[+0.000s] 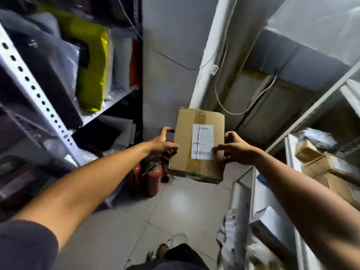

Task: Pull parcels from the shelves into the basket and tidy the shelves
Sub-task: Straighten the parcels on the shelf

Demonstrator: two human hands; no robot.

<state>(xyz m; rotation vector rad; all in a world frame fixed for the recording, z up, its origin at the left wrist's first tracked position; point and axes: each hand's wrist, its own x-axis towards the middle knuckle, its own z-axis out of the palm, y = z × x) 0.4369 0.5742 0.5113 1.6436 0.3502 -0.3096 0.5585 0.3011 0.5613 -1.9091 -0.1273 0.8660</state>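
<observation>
You're holding the cardboard parcel point(196, 145) out in front of you at arm's length, up in the air over the tiled floor point(175, 211) in the aisle between the two shelving racks, and it's touching neither shelf. Your left hand point(162, 144) is gripping the left edge, fingers curled round the side with the thumb hooking the upper part of that edge; your right hand point(236, 148) is clamping the right edge, thumb lying across the white shipping label point(202, 142) and fingers wrapping underneath, so both grips are closing on the box from opposite sides. Both arms are reaching nearly straight, forearms converging on the parcel. The box is looking stiff and taped along its middle seam, with a dented top corner, so I'd judge it firm enough to squeeze from the sides; the two-handed hold suggests some weight, though the pictures can't confirm that. Plain cardboard should be giving decent friction, less so on the tape and label. Keeping your palms on the long edges looks like the best hold. No basket is showing in view, so where it's going I can't tell
</observation>
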